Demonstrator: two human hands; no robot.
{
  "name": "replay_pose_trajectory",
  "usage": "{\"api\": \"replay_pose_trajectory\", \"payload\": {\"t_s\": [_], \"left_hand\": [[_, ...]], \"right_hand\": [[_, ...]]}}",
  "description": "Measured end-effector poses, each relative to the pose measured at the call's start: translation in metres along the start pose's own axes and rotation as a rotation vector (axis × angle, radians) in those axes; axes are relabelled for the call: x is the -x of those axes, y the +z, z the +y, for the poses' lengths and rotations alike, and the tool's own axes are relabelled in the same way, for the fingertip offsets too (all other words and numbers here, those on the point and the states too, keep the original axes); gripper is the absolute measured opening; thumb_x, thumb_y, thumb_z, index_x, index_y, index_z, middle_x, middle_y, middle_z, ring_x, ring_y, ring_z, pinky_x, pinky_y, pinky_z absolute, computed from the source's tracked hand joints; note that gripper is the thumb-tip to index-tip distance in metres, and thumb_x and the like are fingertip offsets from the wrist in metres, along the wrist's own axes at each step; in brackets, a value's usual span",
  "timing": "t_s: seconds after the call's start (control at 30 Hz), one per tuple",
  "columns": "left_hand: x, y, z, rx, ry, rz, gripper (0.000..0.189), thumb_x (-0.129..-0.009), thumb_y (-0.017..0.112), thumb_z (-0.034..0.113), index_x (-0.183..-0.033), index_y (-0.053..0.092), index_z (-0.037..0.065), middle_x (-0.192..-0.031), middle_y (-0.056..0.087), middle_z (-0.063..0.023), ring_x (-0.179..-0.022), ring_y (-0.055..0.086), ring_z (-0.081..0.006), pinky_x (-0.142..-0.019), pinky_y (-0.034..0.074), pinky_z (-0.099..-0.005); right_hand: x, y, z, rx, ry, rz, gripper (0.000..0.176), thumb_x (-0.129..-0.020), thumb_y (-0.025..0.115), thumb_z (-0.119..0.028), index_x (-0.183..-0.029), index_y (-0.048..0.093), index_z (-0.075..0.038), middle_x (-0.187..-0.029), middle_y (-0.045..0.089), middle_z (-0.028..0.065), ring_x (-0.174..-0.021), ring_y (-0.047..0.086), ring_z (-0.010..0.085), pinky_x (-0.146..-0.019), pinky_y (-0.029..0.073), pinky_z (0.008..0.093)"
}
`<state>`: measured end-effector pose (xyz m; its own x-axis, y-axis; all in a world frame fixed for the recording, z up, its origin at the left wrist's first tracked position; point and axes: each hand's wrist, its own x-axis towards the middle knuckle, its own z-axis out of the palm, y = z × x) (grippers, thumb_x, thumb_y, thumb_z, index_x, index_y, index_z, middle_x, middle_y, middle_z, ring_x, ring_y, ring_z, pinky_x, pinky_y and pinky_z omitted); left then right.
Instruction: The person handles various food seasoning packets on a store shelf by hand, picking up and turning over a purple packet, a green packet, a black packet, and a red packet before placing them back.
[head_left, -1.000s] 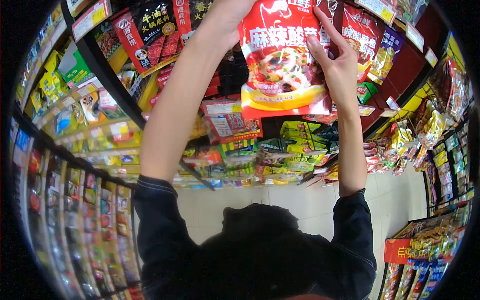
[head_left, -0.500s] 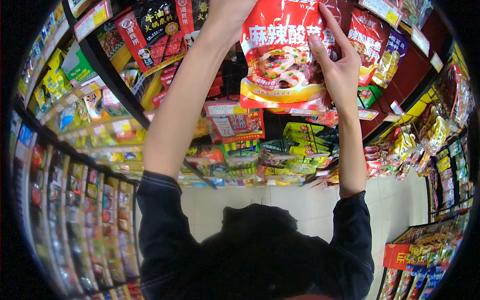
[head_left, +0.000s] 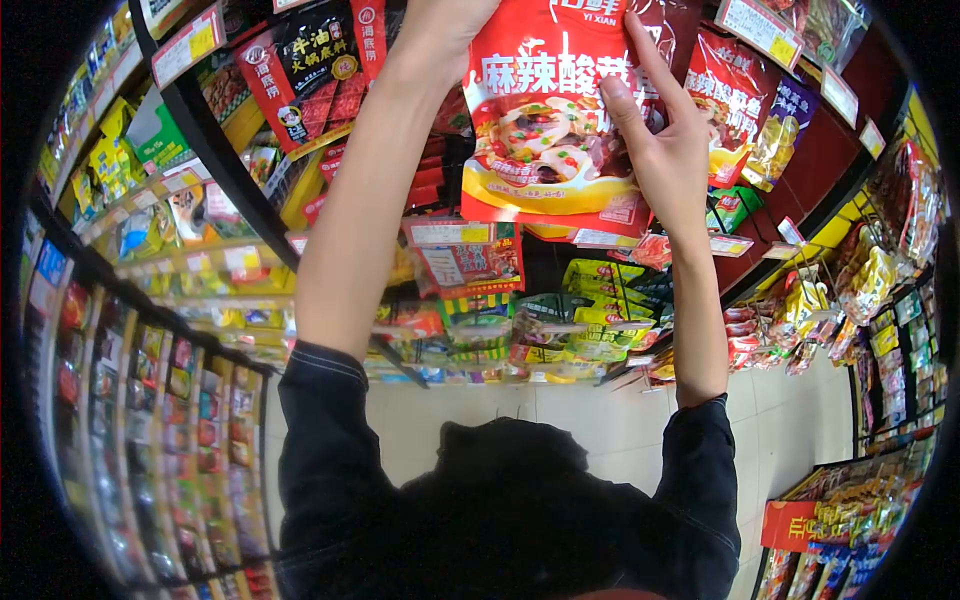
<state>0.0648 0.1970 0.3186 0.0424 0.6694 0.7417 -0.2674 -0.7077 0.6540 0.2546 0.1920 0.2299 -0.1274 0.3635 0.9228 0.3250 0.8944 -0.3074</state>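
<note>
A red seasoning packet (head_left: pixel 545 150) with white Chinese lettering and a picture of fish in a bowl faces me, upright, at the top of the view. My right hand (head_left: pixel 668 140) grips its right side, the thumb pressed on the front and a finger stretched along the edge. At the packet's upper left is my left hand (head_left: pixel 448 35); its fingers run out of the frame, so its hold is hidden. Just right of my right hand hangs a similar red packet (head_left: pixel 728 105), beside a purple and yellow packet (head_left: pixel 783 130).
Black and red hotpot packets (head_left: pixel 315 75) fill the shelf on the left. Below hang a red packet (head_left: pixel 470 265) and green and yellow packets (head_left: pixel 600 300). Price tags (head_left: pixel 450 233) jut from the shelf edges. More shelving (head_left: pixel 170 420) lines the left, above a pale tiled floor (head_left: pixel 620 425).
The held packet sits slightly lower and further left in view. The shelves have shifted a little too, as the camera moved. My right hand keeps its grip.
</note>
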Motion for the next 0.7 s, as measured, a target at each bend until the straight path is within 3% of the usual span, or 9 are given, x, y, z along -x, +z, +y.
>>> {"api": "replay_pose_trajectory", "payload": {"t_s": [0.07, 0.17, 0.3, 0.4, 0.43, 0.5, 0.53, 0.57, 0.7], "left_hand": [[-0.002, -0.004, -0.006, -0.015, -0.027, 0.011, 0.032, -0.091, 0.07, 0.002, -0.121, 0.065, -0.007, -0.111, 0.072, -0.0131, -0.095, 0.071, -0.0183, -0.082, 0.06, -0.0297], [0.0, -0.008, -0.008, -0.116, -0.159, 0.077, 0.028, -0.09, 0.07, 0.001, -0.117, 0.067, -0.008, -0.107, 0.073, -0.0126, -0.094, 0.07, -0.0175, -0.082, 0.059, -0.0289], [-0.009, -0.018, -0.025, -0.182, -0.062, 0.055, 0.027, -0.09, 0.071, 0.003, -0.114, 0.069, -0.009, -0.107, 0.074, -0.0126, -0.093, 0.07, -0.016, -0.084, 0.056, -0.0268], [-0.018, -0.028, -0.039, -0.374, 0.136, 0.026, 0.025, -0.09, 0.074, 0.007, -0.111, 0.072, -0.006, -0.105, 0.075, -0.0096, -0.095, 0.068, -0.0146, -0.085, 0.055, -0.0279], [-0.024, -0.027, -0.043, -0.651, 0.221, 0.158, 0.026, -0.088, 0.077, 0.013, -0.106, 0.073, -0.005, -0.097, 0.076, -0.0158, -0.087, 0.073, -0.0227, -0.081, 0.057, -0.0335], [-0.025, -0.021, -0.035, -0.981, 0.152, 0.209, 0.027, -0.086, 0.077, 0.017, -0.102, 0.073, -0.005, -0.093, 0.074, -0.0218, -0.084, 0.072, -0.0324, -0.077, 0.057, -0.0397], [-0.024, -0.018, -0.03, -1.147, 0.113, 0.238, 0.028, -0.085, 0.077, 0.018, -0.101, 0.073, -0.005, -0.091, 0.072, -0.0249, -0.082, 0.072, -0.0372, -0.075, 0.057, -0.0428], [-0.025, -0.022, -0.04, -1.199, 0.37, 0.242, 0.024, -0.085, 0.074, 0.016, -0.093, 0.072, -0.006, -0.085, 0.067, -0.0297, -0.079, 0.068, -0.046, -0.07, 0.056, -0.0492], [-0.031, -0.029, -0.05, -1.42, 0.406, 0.213, 0.014, -0.084, 0.065, 0.007, -0.08, 0.068, -0.007, -0.078, 0.067, -0.0268, -0.077, 0.069, -0.0449, -0.065, 0.057, -0.0501]], "right_hand": [[0.001, 0.003, 0.01, 0.011, -0.051, 0.003, 0.055, -0.093, 0.072, -0.019, -0.145, 0.056, -0.014, -0.114, 0.072, 0.0184, -0.088, 0.065, 0.0165, -0.086, 0.051, 0.0315], [0.008, 0.003, 0.012, -0.008, 0.132, -0.06, 0.057, -0.092, 0.072, -0.025, -0.146, 0.055, -0.02, -0.095, 0.07, 0.0196, -0.077, 0.061, 0.0226, -0.077, 0.05, 0.0364], [0.002, 0.012, 0.033, 0.03, 0.1, -0.062, 0.059, -0.092, 0.072, -0.028, -0.148, 0.053, -0.023, -0.089, 0.067, 0.0197, -0.071, 0.061, 0.0255, -0.074, 0.05, 0.0384], [-0.009, 0.013, 0.035, 0.215, 0.112, -0.139, 0.061, -0.092, 0.071, -0.029, -0.149, 0.051, -0.024, -0.088, 0.066, 0.0224, -0.074, 0.067, 0.032, -0.072, 0.053, 0.0431], [-0.013, 0.015, 0.037, 0.284, 0.097, -0.16, 0.062, -0.091, 0.072, -0.029, -0.149, 0.05, -0.024, -0.087, 0.066, 0.0236, -0.076, 0.069, 0.034, -0.071, 0.053, 0.0446], [-0.015, 0.021, 0.04, 0.577, -0.037, -0.186, 0.069, -0.089, 0.073, -0.03, -0.152, 0.044, -0.023, -0.087, 0.066, 0.0259, -0.076, 0.07, 0.0393, -0.065, 0.056, 0.0486], [-0.016, 0.025, 0.04, 0.682, 0.003, -0.234, 0.067, -0.091, 0.07, -0.03, -0.152, 0.044, -0.025, -0.087, 0.067, 0.0248, -0.074, 0.07, 0.0396, -0.065, 0.057, 0.049], [-0.017, 0.03, 0.04, 0.786, 0.044, -0.283, 0.065, -0.093, 0.068, -0.029, -0.152, 0.044, -0.026, -0.087, 0.068, 0.0238, -0.073, 0.07, 0.04, -0.065, 0.057, 0.0494], [-0.029, 0.048, 0.079, 1.01, 0.098, -0.418, 0.056, -0.095, 0.064, -0.027, -0.147, 0.047, -0.019, -0.086, 0.071, 0.0222, -0.076, 0.071, 0.0417, -0.063, 0.059, 0.0519]]}}
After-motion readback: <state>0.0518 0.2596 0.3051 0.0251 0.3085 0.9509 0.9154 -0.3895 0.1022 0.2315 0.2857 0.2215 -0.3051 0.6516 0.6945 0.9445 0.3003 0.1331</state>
